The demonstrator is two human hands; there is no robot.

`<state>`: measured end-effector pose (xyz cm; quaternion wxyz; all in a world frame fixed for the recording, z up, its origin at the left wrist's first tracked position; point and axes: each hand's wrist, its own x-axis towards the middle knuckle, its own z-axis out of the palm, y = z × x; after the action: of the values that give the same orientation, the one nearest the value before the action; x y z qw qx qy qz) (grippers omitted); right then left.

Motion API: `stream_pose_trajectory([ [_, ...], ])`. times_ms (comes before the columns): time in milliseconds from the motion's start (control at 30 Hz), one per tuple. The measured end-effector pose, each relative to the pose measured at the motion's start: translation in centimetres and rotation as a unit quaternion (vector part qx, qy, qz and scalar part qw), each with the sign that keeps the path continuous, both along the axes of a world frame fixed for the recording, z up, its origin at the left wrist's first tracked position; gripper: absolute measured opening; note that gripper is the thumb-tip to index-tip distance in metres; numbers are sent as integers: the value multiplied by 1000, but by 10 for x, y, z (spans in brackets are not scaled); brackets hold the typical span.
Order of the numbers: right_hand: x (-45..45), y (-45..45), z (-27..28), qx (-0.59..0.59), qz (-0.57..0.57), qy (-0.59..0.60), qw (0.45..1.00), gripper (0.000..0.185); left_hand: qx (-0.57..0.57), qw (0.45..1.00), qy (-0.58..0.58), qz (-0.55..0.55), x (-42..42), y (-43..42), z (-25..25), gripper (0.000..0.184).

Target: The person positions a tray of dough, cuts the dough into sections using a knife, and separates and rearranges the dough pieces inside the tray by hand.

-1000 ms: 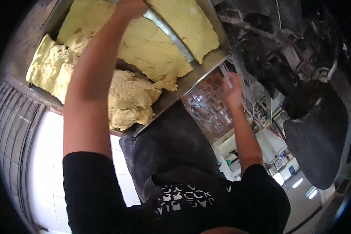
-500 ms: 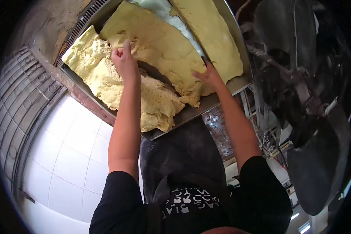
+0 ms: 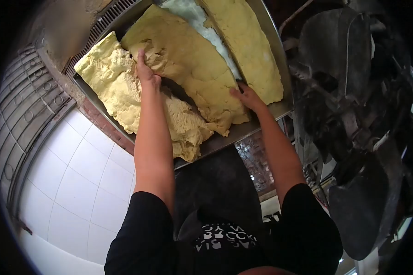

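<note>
A thick middle slab of yellow dough [image 3: 179, 50] lies in a metal tray [image 3: 282, 98]. My left hand [image 3: 147, 73] is at its left edge, the thumb pointing up along the dough and the fingers tucked out of sight beneath it. On the slab's right side, my right hand [image 3: 248, 96] grips the edge, thumb on top and fingers down in the gap. A rougher, lumpy dough piece [image 3: 110, 82] lies left of my left hand. To the right is another smooth dough slab [image 3: 252, 50], with a pale plastic sheet [image 3: 202, 23] showing in the gap.
A dark fan-like machine with broad blades [image 3: 330, 50] stands to the right of the tray. At left are a metal grille [image 3: 30, 105] and white floor tiles [image 3: 78, 174]. A slotted grate [image 3: 101, 30] runs along the tray's far left side.
My left hand has gone from a closed pinch above the dough to fingers under the slab's edge. My right hand has shifted slightly downward, and the slab's near right corner has moved right.
</note>
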<state>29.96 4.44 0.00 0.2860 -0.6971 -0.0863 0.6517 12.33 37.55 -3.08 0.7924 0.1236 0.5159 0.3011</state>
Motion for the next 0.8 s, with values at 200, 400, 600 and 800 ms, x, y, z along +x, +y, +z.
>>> stream_pose_trajectory([
  [200, -6, -5, -3, -18, 45, -76, 996, 91, 102, 985, 100, -96, 4, 5, -5, 66],
  [400, -8, 6, 1, 7, 77, -76, 994, 95, 25, 997, -5, -73, 9, 7, -10, 60],
  [600, -36, -9, 18, 37, -29, -159, 986, 90, 107, 992, 4, -61, 13, 3, 24, 49],
  [800, -19, 1, 165, -27, -31, -193, 980, 75, 132, 986, -50, -92, 17, -5, 132, 51],
])
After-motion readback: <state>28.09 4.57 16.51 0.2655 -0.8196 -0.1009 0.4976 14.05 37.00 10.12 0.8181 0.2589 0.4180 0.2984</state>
